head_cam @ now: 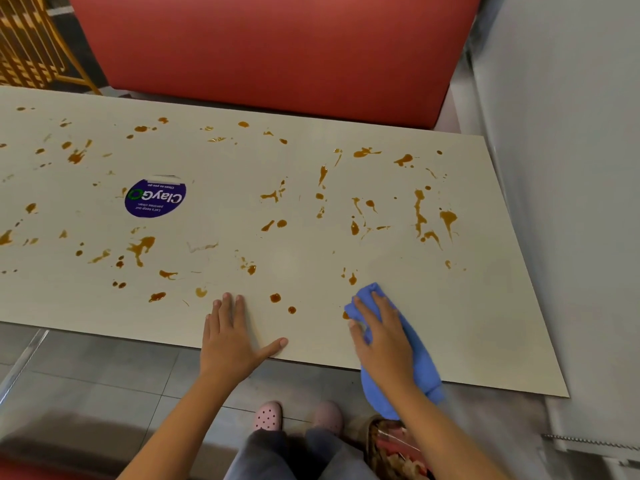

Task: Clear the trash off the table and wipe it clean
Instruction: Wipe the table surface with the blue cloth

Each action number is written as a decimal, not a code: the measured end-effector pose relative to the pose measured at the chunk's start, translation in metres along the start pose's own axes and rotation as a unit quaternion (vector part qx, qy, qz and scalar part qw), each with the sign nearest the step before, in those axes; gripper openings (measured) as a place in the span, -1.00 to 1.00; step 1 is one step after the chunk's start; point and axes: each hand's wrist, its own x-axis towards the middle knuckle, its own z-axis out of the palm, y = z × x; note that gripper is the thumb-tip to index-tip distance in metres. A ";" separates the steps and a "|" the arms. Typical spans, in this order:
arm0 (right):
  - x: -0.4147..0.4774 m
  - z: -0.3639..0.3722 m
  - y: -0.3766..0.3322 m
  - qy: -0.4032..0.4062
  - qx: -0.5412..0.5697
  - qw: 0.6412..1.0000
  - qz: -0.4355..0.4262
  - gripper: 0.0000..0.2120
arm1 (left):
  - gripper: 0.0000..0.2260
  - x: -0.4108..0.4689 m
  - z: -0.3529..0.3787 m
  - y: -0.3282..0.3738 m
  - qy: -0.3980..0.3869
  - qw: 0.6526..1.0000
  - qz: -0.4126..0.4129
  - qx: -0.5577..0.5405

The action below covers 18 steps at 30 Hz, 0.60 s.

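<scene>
A cream table (485,306) is spattered all over with brown sauce stains (420,213). My right hand (381,337) presses flat on a blue cloth (420,362) at the table's near edge, right of centre, with the cloth's tail hanging over the edge. Two small brown drops (275,298) lie between my hands. My left hand (232,334) rests flat on the table near the front edge, fingers straight and thumb spread, holding nothing.
A round purple ClayGo sticker (156,199) sits on the table's left half. A red bench back (277,46) stands behind the table, a grey wall (571,133) at right. A bag of trash (394,448) sits on the tiled floor by my feet.
</scene>
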 end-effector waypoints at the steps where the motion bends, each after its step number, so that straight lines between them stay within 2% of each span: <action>1: -0.003 -0.006 0.004 -0.023 0.014 0.999 -0.025 -0.60 | 0.35 0.000 0.000 0.000 -0.001 1.000 0.000 0.003; 4: -0.009 -0.029 0.030 -0.086 -0.007 0.993 -0.082 -0.61 | 0.35 -0.001 -0.002 0.001 -0.008 1.000 -0.001 0.001; 7: -0.009 -0.054 0.064 -0.064 -0.048 0.992 -0.094 -0.53 | 0.35 -0.001 -0.002 0.001 -0.005 1.000 0.000 -0.011; 11: 0.007 -0.066 0.079 -0.009 -0.047 0.999 -0.013 -0.57 | 0.35 -0.002 -0.003 0.002 -0.007 1.000 -0.003 -0.012; 16: 0.026 -0.024 0.020 0.071 -0.066 0.982 0.160 -0.58 | 0.34 -0.003 -0.002 0.002 -0.004 1.000 -0.004 -0.019; 18: 0.027 -0.004 -0.003 0.070 -0.065 0.984 0.153 -0.57 | 0.33 -0.004 -0.001 0.002 -0.004 1.000 -0.006 -0.015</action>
